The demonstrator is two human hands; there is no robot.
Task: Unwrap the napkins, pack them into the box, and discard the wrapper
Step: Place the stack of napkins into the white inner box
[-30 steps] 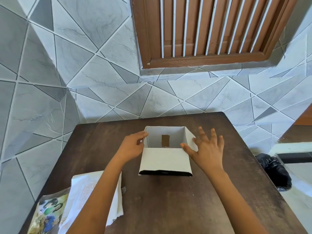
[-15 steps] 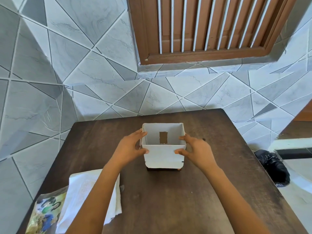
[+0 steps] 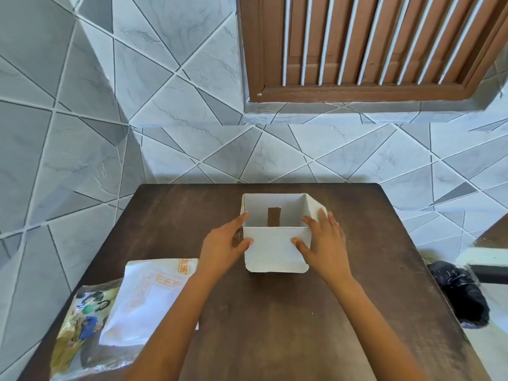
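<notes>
- Both my hands were on the white cardboard box (image 3: 276, 250), mid-table on the dark wooden table (image 3: 275, 325).
- Left hand (image 3: 222, 244): fingers spread wide against the box's left wall, thumb on the near flap. Pressing, not wrapped around anything.
- Right hand (image 3: 323, 243): fingers splayed over the right wall and right flap, thumb on the near flap. Also just bracing.
- Change: half a second back the near flap was pinched up against the box; now it lay folded out toward me, and the right flap had opened out again too. Box interior was open and empty, a brown slot showing in its far wall.
- Means the box looked ready to load.
- Napkins (image 3: 145, 306) sat unwrapped in a white stack at the table's near left, well apart from the box, partly under my left forearm.
- Printed plastic wrapper (image 3: 79, 325) lay just beside and partly under them, not discarded yet.
- Black bag (image 3: 461, 295) on the floor to the right, probably the trash.
</notes>
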